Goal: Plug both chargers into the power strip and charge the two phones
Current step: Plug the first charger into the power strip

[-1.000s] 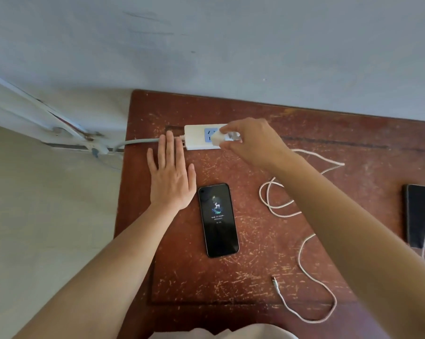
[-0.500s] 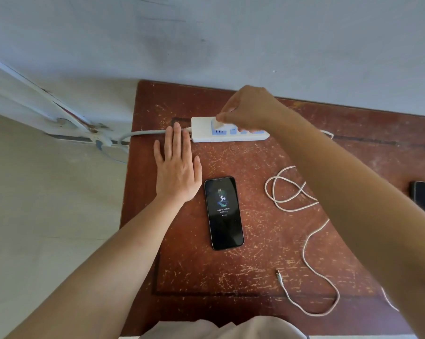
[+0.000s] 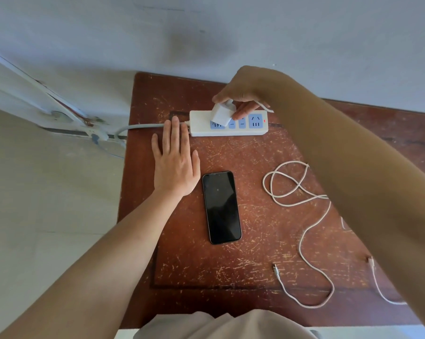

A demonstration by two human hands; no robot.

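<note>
A white power strip (image 3: 199, 124) with blue sockets lies at the back of the brown wooden table (image 3: 253, 152). My right hand (image 3: 245, 91) pinches a white charger block (image 3: 222, 115) over the strip's leftmost socket. My left hand (image 3: 173, 160) lies flat on the table, fingers together, fingertips touching the strip's left end. A black phone (image 3: 221, 207) rests face up, screen dark, beside my left hand. The charger's white cable (image 3: 301, 189) coils to the right, its free plug (image 3: 276, 268) near the front edge. The other phone is hidden.
The strip's grey lead (image 3: 135, 127) runs off the table's left edge toward a wall socket (image 3: 60, 116). A second white cable (image 3: 377, 282) shows by my right forearm. The wall stands right behind the table.
The phone's screen has gone dark. My right hand has lifted and tilted the charger block over the leftmost socket. The camera has moved in closer.
</note>
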